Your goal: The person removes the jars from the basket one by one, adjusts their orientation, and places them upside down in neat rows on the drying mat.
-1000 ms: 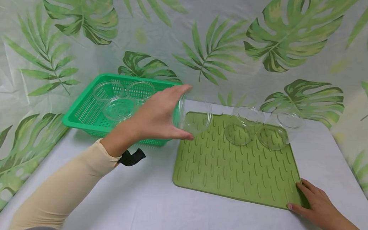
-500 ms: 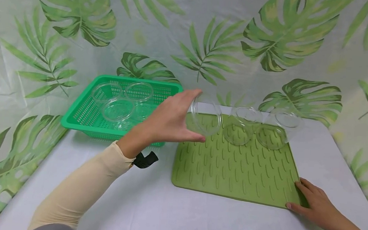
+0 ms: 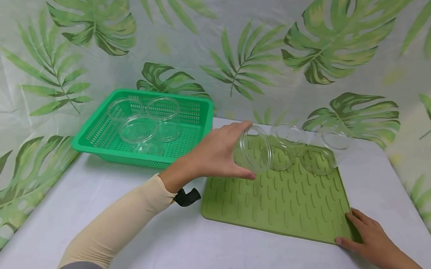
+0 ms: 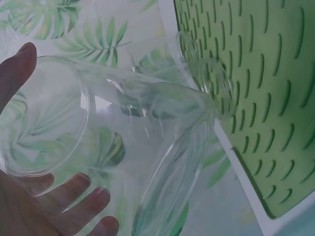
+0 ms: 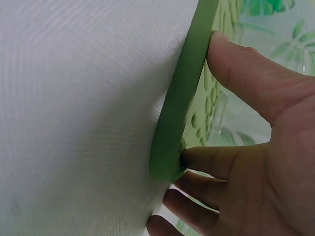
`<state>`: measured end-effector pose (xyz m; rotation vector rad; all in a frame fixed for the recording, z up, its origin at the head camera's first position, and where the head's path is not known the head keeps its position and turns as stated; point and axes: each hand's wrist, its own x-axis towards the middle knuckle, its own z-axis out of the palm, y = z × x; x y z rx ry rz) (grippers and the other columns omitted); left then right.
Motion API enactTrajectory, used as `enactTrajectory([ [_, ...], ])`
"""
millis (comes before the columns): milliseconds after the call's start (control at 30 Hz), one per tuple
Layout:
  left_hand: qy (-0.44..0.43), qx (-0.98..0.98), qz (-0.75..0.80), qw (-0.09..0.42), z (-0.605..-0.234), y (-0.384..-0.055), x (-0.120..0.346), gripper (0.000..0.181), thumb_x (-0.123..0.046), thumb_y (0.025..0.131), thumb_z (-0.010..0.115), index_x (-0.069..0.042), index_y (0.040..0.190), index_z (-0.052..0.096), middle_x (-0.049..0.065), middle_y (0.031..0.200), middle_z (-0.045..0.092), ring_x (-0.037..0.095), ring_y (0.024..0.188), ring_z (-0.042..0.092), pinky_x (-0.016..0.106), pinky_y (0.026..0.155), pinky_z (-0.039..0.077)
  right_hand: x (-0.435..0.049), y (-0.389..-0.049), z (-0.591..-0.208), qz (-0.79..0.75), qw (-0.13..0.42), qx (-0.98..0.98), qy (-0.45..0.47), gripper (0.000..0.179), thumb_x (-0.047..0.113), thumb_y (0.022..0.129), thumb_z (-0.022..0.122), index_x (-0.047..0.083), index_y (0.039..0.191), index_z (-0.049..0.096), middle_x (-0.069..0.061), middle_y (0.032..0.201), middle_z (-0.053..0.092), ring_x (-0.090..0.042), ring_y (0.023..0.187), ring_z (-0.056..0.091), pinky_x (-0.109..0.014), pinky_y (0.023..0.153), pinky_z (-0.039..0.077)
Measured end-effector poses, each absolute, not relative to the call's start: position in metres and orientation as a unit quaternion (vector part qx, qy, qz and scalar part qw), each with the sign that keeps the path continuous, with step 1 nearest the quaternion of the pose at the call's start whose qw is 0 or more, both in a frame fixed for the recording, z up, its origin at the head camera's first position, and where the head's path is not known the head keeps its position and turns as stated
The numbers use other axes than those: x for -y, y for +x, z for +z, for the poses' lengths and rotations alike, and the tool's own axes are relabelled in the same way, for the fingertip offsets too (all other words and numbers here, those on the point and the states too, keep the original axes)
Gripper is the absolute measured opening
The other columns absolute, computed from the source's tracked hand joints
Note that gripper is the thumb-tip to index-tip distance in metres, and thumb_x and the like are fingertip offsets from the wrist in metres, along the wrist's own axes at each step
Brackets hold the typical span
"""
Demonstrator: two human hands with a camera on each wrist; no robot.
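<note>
A leaf-print backdrop (image 3: 192,37), pale with green monstera and palm fronds, hangs across the back and down both sides. Before it spreads a table covered in white cloth (image 3: 177,244). An olive-green drying mat (image 3: 270,205), patterned with short elongated ovals, lies flat on the right half of the table. Left of it sits a bright green slotted plastic basket (image 3: 105,152).

A long beige sleeve (image 3: 118,232) runs up to the left hand (image 3: 218,153), whose thumb and fingers grasp one end of a clear tumbler (image 3: 257,150). That tumbler is tipped well over on its side, above the left part of the mat, its far end pointing away from the palm. The right hand (image 3: 371,241) grasps no tumbler; its extended thumb and fingers touch the mat at its near right corner.

Three other tumblers (image 3: 138,129) stand mouth-up, grouped in the left part of the basket. Two tumblers on the mat (image 3: 289,146), side by side along its far edge, appear mouth-down. Smallest are the black wrist pieces (image 3: 187,197), one by each wrist.
</note>
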<state>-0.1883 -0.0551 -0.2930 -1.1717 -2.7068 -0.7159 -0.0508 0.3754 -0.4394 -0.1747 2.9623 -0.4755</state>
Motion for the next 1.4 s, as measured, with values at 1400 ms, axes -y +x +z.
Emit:
enactTrajectory([
  [1400, -0.341, 0.895, -0.286, 0.025, -0.313, -0.187, 0.082, 0.113, -0.06, 0.068, 0.083, -0.014, 0.156, 0.026, 0.002, 0.159, 0.033, 0.024, 0.143, 0.042, 0.048, 0.109, 0.045, -0.374, -0.052, -0.431, -0.145, 0.088, -0.984, -0.059, 0.087, 0.039, 0.085, 0.075, -0.023, 0.136, 0.039, -0.044, 0.143, 0.032, -0.062, 0.123, 0.034, -0.069, 0.094, 0.035],
])
